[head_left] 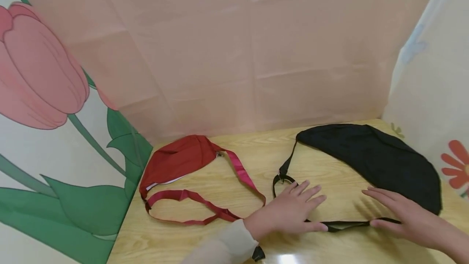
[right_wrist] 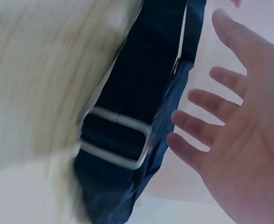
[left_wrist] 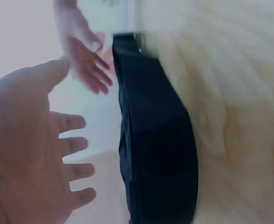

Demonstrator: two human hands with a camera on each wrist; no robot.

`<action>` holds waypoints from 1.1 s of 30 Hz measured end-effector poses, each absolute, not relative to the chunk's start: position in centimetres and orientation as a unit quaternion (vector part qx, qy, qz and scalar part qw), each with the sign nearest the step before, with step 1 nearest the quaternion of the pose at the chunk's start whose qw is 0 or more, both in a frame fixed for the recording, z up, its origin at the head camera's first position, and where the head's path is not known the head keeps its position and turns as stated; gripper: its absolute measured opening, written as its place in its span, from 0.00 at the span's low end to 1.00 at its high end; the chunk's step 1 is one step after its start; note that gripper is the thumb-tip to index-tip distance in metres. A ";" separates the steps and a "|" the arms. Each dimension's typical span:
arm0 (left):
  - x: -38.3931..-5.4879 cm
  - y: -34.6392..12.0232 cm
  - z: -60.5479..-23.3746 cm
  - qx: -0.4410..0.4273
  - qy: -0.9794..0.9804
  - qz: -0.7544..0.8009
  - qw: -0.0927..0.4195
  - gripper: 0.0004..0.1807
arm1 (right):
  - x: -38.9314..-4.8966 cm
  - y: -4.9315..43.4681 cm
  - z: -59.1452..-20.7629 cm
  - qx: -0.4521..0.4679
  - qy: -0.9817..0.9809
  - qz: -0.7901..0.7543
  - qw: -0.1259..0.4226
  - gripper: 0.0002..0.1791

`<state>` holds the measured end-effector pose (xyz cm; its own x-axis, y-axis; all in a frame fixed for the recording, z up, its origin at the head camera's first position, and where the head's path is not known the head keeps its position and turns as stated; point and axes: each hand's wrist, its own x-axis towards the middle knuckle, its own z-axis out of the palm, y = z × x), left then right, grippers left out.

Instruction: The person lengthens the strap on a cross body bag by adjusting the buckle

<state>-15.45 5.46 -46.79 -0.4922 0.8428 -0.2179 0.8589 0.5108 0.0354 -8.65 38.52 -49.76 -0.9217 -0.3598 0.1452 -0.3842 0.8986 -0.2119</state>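
Note:
A black waist bag [head_left: 366, 154] lies on the wooden table at the right, its black strap [head_left: 346, 226] looping round toward the front. Fingers spread and straight, my left hand [head_left: 287, 213] hovers over the left part of this strap. My right hand [head_left: 408, 219] is held open over the strap's right end, close to the bag's lower edge. In the left wrist view the wide strap [left_wrist: 162, 140] passes beside the palm, with nothing in the fingers. The right wrist view shows a metal slider buckle [right_wrist: 120, 117] on the strap, beside my straight fingers.
On the left half of the table lies a red waist bag [head_left: 179, 160] with its red strap [head_left: 239, 168] looped in front. A black clip [head_left: 258, 254] shows by my left sleeve. Pink sheeting [head_left: 227, 52] hangs behind; flower-printed panels stand on both sides.

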 end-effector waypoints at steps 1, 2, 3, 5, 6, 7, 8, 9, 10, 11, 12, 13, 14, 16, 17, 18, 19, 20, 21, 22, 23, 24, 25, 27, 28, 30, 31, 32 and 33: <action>-15.2 5.9 -46.9 0.497 0.859 -0.045 0.111 0.41 | -8.5 38.9 -49.9 0.179 -0.975 0.124 0.035 0.43; -15.0 6.3 -47.1 0.502 0.855 -0.053 0.116 0.41 | -8.3 39.3 -50.0 0.166 -0.977 0.131 0.013 0.44; -14.9 6.6 -47.2 0.507 0.852 -0.062 0.118 0.41 | -8.1 39.6 -50.1 0.153 -0.978 0.139 -0.005 0.46; -14.5 7.3 -47.5 0.513 0.847 -0.074 0.119 0.40 | -7.8 40.1 -50.2 0.133 -0.979 0.151 -0.043 0.48; -14.3 7.6 -47.6 0.514 0.846 -0.077 0.122 0.40 | -7.8 40.4 -50.2 0.128 -0.977 0.158 -0.060 0.49; -14.1 7.8 -47.7 0.515 0.845 -0.080 0.122 0.40 | -7.7 40.6 -50.3 0.127 -0.976 0.160 -0.072 0.50; -14.0 8.1 -47.9 0.516 0.844 -0.082 0.124 0.39 | -7.6 40.9 -50.4 0.130 -0.976 0.156 -0.077 0.49; -13.9 8.4 -48.0 0.516 0.843 -0.082 0.127 0.39 | -7.6 41.2 -50.5 0.137 -0.976 0.150 -0.079 0.49; -13.8 8.6 -48.1 0.517 0.842 -0.079 0.130 0.39 | -7.6 41.5 -50.6 0.143 -0.976 0.142 -0.082 0.48; -13.7 8.8 -48.1 0.517 0.842 -0.076 0.135 0.38 | -7.6 41.8 -50.7 0.151 -0.976 0.135 -0.080 0.47; -13.6 9.1 -48.2 0.516 0.842 -0.073 0.139 0.38 | -7.6 42.1 -50.8 0.159 -0.976 0.127 -0.078 0.46; -13.5 9.3 -48.3 0.514 0.843 -0.069 0.142 0.38 | -7.6 42.4 -50.8 0.163 -0.977 0.120 -0.072 0.46; -13.5 9.5 -48.3 0.513 0.843 -0.066 0.145 0.38 | -7.7 42.7 -50.9 0.166 -0.977 0.114 -0.071 0.45; -13.3 9.9 -48.4 0.509 0.846 -0.061 0.148 0.38 | -7.7 43.1 -51.0 0.167 -0.976 0.115 -0.076 0.43; -13.2 10.2 -48.5 0.507 0.847 -0.061 0.147 0.37 | -7.8 43.3 -51.1 0.171 -0.975 0.120 -0.077 0.42; -13.1 10.4 -48.6 0.506 0.848 -0.060 0.145 0.36 | -7.8 43.5 -51.2 0.176 -0.974 0.123 -0.073 0.41; -13.0 10.6 -48.7 0.505 0.849 -0.059 0.142 0.35 | -7.7 43.7 -51.4 0.183 -0.973 0.126 -0.066 0.41; -12.9 10.8 -48.8 0.506 0.850 -0.060 0.135 0.34 | -7.7 43.9 -51.5 0.192 -0.971 0.129 -0.060 0.40; -12.9 11.0 -48.9 0.508 0.850 -0.062 0.125 0.33 | -7.7 44.2 -51.6 0.199 -0.969 0.132 -0.056 0.39; -12.8 11.2 -49.0 0.505 0.852 -0.060 0.122 0.30 | -7.8 44.4 -51.8 0.209 -0.968 0.133 -0.047 0.37; -12.8 11.4 -49.1 0.503 0.854 -0.058 0.116 0.27 | -7.8 44.6 -51.9 0.221 -0.966 0.131 -0.035 0.36; -12.7 11.6 -49.2 0.502 0.856 -0.057 0.112 0.24 | -7.9 44.7 -52.1 0.225 -0.965 0.128 -0.030 0.34; -12.7 11.7 -49.3 0.501 0.857 -0.057 0.108 0.21 | -7.9 44.8 -52.1 0.224 -0.966 0.126 -0.034 0.32; -12.6 12.0 -49.5 0.496 0.860 -0.056 0.104 0.18 | -8.1 44.8 -52.0 0.209 -0.969 0.118 -0.055 0.27; -12.6 12.1 -49.6 0.493 0.862 -0.053 0.105 0.16 | -8.1 44.8 -52.0 0.204 -0.971 0.111 -0.059 0.25; -12.7 12.2 -49.8 0.493 0.863 -0.051 0.098 0.15 | -8.3 44.6 -51.8 0.185 -0.974 0.104 -0.082 0.22; -12.8 12.2 -49.8 0.492 0.864 -0.049 0.095 0.14 | -8.4 44.6 -51.7 0.176 -0.975 0.102 -0.091 0.20; -12.9 12.3 -49.9 0.488 0.866 -0.046 0.094 0.13 | -8.4 44.4 -51.7 0.170 -0.976 0.100 -0.096 0.19; -12.9 12.3 -49.9 0.486 0.868 -0.043 0.093 0.11 | -8.5 44.3 -51.6 0.163 -0.976 0.099 -0.100 0.18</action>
<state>-12.93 12.29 -49.89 -0.5109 0.8354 -0.2027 0.8513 0.5245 0.0162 -8.46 44.32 -51.63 -0.9267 -0.3380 -0.1639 -0.2982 0.9273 -0.2265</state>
